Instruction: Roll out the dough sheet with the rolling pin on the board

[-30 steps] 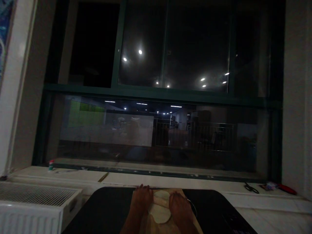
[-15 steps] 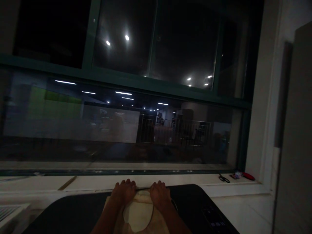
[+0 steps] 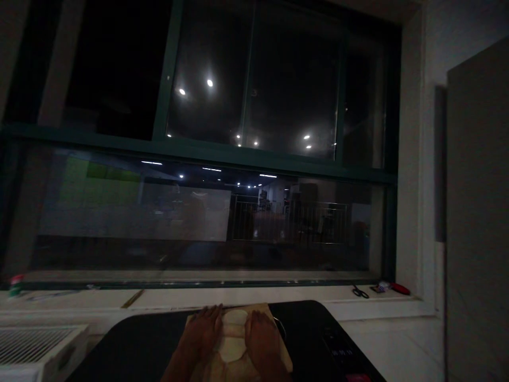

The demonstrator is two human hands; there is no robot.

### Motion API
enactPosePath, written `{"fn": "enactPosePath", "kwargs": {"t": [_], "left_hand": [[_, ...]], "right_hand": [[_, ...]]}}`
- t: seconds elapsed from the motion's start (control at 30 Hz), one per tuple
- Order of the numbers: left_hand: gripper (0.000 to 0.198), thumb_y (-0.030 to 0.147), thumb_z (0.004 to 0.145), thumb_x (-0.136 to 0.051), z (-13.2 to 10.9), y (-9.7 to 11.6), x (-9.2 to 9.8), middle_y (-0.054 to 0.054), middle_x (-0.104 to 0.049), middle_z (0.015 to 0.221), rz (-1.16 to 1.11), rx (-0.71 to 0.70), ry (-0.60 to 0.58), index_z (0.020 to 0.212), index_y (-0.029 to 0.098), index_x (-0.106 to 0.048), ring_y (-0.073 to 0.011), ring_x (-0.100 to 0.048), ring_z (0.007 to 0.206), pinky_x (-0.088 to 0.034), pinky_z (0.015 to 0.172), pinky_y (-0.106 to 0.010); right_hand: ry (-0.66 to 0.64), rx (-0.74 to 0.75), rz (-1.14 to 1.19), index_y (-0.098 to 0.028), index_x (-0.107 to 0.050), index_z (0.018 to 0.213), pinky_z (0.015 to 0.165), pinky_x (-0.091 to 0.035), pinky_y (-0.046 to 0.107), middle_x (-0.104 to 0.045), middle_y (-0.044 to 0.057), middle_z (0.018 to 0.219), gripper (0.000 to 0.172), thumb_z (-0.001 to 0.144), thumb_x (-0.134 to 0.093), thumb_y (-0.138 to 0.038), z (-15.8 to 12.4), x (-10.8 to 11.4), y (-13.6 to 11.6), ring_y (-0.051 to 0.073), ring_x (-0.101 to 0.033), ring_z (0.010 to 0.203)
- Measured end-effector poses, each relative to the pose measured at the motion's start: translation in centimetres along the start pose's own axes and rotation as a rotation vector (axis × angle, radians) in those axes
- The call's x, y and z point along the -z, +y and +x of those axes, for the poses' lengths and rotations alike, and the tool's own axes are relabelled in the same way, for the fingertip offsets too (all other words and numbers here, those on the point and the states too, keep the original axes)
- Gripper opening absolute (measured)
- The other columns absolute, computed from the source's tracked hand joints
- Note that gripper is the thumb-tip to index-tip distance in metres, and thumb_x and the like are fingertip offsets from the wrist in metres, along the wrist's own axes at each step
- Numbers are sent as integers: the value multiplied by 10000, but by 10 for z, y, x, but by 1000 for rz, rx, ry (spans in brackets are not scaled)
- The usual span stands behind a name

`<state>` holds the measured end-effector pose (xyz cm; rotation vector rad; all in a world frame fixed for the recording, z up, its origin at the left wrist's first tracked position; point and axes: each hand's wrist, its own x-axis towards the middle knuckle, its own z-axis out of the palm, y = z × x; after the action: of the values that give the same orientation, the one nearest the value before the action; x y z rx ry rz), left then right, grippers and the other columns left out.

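the window [image 3: 207, 159] fills most of the view, dark, with ceiling lights mirrored in the glass. below it runs a pale sill [image 3: 238, 296]. a black table [image 3: 139, 345] sits at the bottom of the view, with a white radiator [image 3: 35, 347] to its left.

on the table lies a wooden board [image 3: 280, 353]. a pale sheet of dough [image 3: 233, 334] lies on the board, between the two hands, its far edge near the board's far edge. something pale and bar-like crosses the dough between the hands; it may be a rolling pin, but the picture is too dim to tell.

the left hand [image 3: 201, 331] lies flat, palm down, fingers extended, on the left side of the dough. the right hand [image 3: 260, 334] lies the same way on the right side. neither hand is seen to curl around anything.

procedure, as a judgement: apply equal pressure through both palms. keep both wrists level so the sheet stays even in thickness. hold the stroke within the board's edges.

small items: scissors [image 3: 360, 292] and a red object [image 3: 400, 288] lie on the sill at right; a small container [image 3: 16, 285] stands on it at far left.

writing: faint marks show on the table's right side [image 3: 342, 352]. none can be read. no brand or label is legible.
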<state>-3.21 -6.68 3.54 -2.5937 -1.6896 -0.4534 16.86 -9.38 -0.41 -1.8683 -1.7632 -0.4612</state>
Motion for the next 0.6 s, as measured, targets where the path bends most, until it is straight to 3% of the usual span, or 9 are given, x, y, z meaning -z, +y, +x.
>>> {"fn": "enactPosePath", "kwargs": {"t": [0.13, 0.23, 0.3, 0.4, 0.5, 0.6], "left_hand": [[579, 378, 1049, -340, -15, -4, -8, -56, -513, 1675, 3, 40, -13, 1589, 297, -534, -283, -430, 1570, -379, 1288, -505], [613, 307, 1047, -324, -23, -5, -16, -57, -381, 1747, 88, 16, -74, 1645, 253, -445, -290, -295, 1632, -319, 1314, -535], [630, 277, 1031, -341, -25, -6, -18, -57, -333, 1765, 138, -2, -98, 1654, 238, -427, -308, -250, 1646, -294, 1318, -564], [617, 292, 1043, -307, -22, -6, -18, -86, -397, 1739, 142, 21, -94, 1638, 230, -460, -312, -310, 1627, -303, 1308, -582], [617, 309, 1061, -231, -13, -6, -11, -101, -492, 1689, 137, -12, -79, 1604, 235, -514, -284, -404, 1585, -339, 1292, -550], [618, 279, 1036, -257, -2, -4, -2, -120, -521, 1665, 154, -54, -81, 1579, 218, -546, -312, -456, 1552, -373, 1269, -569]], "right_hand": [[-44, -31, 0, -139, -652, 1446, 1189, -496, 429, -637, 172, 1519, 474, 1068, -382, -232, -23, -1, -5, 288, -582, 1441], [-42, -40, 28, -121, -572, 1521, 1235, -448, 411, -542, 166, 1604, 505, 1075, -369, -245, -37, -3, -7, 287, -492, 1512], [-44, -48, 51, -128, -588, 1509, 1247, -436, 418, -561, 165, 1590, 495, 1071, -394, -252, -39, -1, -8, 287, -497, 1509], [-66, -54, 48, -142, -649, 1449, 1235, -454, 442, -645, 158, 1517, 472, 1071, -388, -245, -33, 4, -9, 281, -569, 1454], [-82, -54, 28, -137, -721, 1338, 1156, -527, 455, -752, 162, 1368, 467, 1072, -344, -205, -20, 9, -10, 279, -686, 1311], [-37, -33, 0, -153, -773, 1198, 1053, -587, 472, -810, 160, 1201, 437, 1059, -359, -176, -6, 8, -9, 291, -755, 1158]]}}
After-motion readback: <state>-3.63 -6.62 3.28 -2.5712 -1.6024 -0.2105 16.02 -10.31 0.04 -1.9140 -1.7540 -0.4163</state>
